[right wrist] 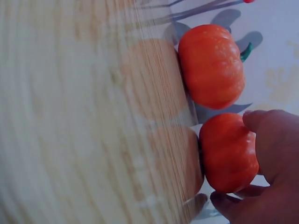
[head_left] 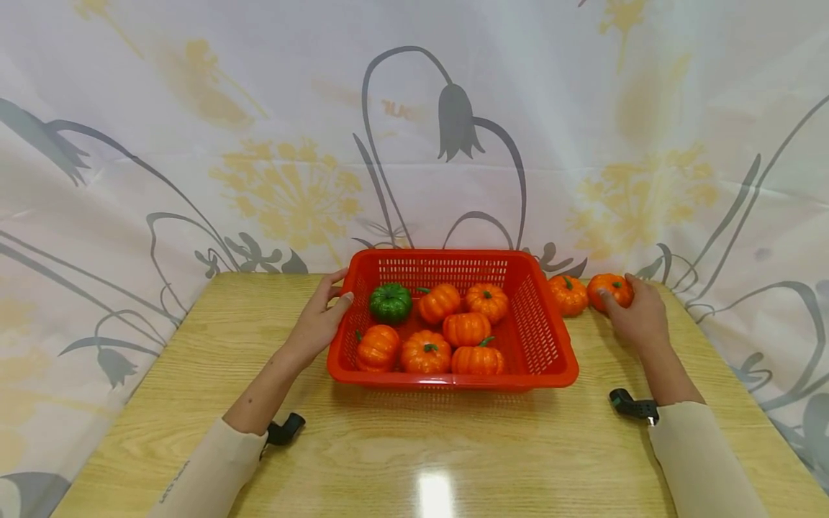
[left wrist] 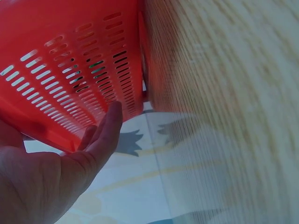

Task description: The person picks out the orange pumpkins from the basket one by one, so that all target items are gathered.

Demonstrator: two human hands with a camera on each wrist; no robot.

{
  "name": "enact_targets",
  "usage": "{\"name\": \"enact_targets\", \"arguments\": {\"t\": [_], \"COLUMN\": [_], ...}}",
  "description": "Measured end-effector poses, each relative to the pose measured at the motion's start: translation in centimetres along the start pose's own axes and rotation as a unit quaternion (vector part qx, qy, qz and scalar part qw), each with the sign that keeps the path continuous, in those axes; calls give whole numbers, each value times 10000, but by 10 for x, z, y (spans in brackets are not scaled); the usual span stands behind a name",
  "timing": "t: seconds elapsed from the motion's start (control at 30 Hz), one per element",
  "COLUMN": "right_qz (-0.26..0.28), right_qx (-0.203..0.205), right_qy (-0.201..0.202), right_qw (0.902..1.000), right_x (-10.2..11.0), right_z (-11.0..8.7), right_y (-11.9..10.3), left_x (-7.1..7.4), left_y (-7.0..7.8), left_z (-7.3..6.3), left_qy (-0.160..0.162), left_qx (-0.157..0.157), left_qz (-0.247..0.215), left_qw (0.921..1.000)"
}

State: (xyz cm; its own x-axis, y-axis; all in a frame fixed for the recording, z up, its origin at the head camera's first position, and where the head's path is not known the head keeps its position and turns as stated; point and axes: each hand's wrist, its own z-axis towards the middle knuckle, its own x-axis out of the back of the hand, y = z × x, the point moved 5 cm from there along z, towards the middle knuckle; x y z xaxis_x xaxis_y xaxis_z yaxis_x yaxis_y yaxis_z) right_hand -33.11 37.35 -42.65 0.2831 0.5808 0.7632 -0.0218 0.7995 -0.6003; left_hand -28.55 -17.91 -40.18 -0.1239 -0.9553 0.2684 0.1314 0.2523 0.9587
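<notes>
On the wood-grain table (head_left: 363,446), near its middle: one red basket (head_left: 453,380), rectangular, upright, walls slotted. Contents: seven pumpkins. Green pumpkin (head_left: 391,302), one, toward the rear left. Orange pumpkins (head_left: 425,352), six: three along the front wall, two toward the rear, one between these rows.

Outside the basket, to its right: inner pumpkin (head_left: 568,295), orange, just beside the wall; outer pumpkin (head_left: 610,293), orange, on the table near its rear edge.

Left hand (head_left: 317,320): my thumb lies over the basket's left rim, my fingers along the outside of that wall, so that I hold its side. Right hand (head_left: 641,316): my thumb and fingers grip the outer pumpkin from opposite sides.

Obscured or incomplete: the front rim cuts off the lower parts of the front row; my right fingers cover one side of the outer pumpkin. From the left wrist, a trace of green shows through the slots, the other contents being hard to make out. Whether the two outside pumpkins touch, I cannot tell. Lettering on my left sleeve (head_left: 201,467) is too small to read; both sleeves run off the lower edge.
</notes>
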Motion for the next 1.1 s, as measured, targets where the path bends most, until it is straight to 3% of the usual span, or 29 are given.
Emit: {"name": "enact_targets", "arguments": {"t": [0.17, 0.43, 0.67, 1.1], "right_qz": [58, -20, 84, 187], "right_qx": [5, 151, 372, 775], "right_qy": [-165, -2, 191, 125], "right_qw": [9998, 9999, 9991, 9967], "right_x": [-1, 4, 14, 25], "right_z": [-1, -3, -3, -11], "right_y": [2, -8, -30, -79], "left_x": [-1, -1, 0, 1], "left_y": [-1, -2, -2, -1], "left_z": [1, 1, 1, 1], "left_qy": [0, 0, 3, 8], "left_qx": [6, 9, 52, 16], "left_qz": [22, -7, 22, 59], "left_qw": [10000, 10000, 10000, 10000]}}
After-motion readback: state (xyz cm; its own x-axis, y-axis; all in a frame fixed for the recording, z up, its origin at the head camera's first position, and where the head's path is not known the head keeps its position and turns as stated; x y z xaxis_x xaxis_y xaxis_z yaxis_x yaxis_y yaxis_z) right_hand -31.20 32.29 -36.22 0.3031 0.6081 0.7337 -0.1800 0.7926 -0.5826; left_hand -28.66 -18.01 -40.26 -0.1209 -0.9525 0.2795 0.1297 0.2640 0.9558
